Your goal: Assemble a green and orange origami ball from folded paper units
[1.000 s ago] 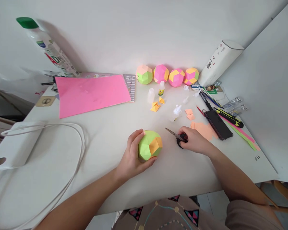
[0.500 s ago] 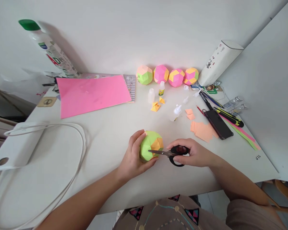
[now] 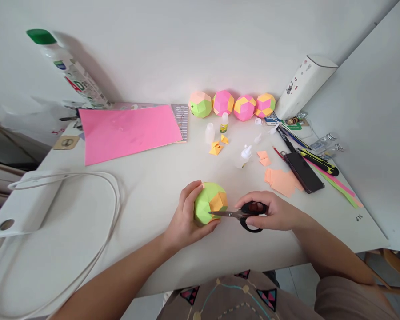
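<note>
A green and orange paper ball (image 3: 206,202) is in my left hand (image 3: 184,218), whose fingers curve around its left side and underneath. My right hand (image 3: 270,211) is closed on black-handled scissors (image 3: 235,214). The blades point left, and their tip lies over the front of the ball, by the edge of an orange patch. Whether the tip touches the paper I cannot tell. Beyond the ball lie small folded orange paper pieces (image 3: 215,148) and a white glue bottle (image 3: 245,155).
Several finished paper balls (image 3: 223,103) line the wall. Peach paper pieces (image 3: 282,181), a black phone (image 3: 305,172) and a yellow-black cutter (image 3: 318,162) lie at right. Pink sheets (image 3: 130,133) lie back left; a white cable (image 3: 115,200) loops at left.
My right hand and the scissors have shifted slightly right, so the blade tip lies a little less far across the ball. My left hand and the ball have hardly moved.
</note>
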A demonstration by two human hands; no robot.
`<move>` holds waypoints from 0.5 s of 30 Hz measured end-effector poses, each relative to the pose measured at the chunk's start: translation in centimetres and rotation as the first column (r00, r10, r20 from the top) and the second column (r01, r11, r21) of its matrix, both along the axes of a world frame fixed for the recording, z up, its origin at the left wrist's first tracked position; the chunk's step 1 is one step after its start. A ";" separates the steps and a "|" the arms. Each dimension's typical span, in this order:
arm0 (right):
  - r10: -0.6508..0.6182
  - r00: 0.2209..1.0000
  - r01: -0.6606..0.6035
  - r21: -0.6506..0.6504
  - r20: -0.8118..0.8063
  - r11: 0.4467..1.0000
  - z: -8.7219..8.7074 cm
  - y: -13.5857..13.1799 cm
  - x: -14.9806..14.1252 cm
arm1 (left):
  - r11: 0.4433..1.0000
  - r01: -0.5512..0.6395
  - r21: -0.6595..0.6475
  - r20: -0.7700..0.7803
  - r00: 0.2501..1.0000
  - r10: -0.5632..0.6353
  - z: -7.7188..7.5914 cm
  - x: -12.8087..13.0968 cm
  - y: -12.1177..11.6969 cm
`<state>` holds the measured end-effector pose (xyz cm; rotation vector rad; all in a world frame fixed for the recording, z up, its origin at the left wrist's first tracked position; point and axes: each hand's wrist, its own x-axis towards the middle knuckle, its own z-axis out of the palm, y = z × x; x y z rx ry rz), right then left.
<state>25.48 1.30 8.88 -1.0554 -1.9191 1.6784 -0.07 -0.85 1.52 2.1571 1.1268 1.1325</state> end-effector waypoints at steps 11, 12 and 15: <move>-0.444 0.896 0.442 0.109 -0.009 0.890 -0.8 0.8 0.4 | 0.546 0.693 -0.470 0.767 0.627 -0.136 0.1 -0.8 -0.2; -0.477 0.876 0.462 0.165 0.069 0.871 -1.1 1.0 0.3 | 0.506 0.725 -0.468 0.795 0.596 -0.118 0.2 -0.9 -0.2; -0.438 0.843 0.357 0.284 0.313 0.890 -2.0 1.4 0.2 | 0.398 0.792 -0.462 0.843 0.532 -0.079 0.5 -1.2 -0.3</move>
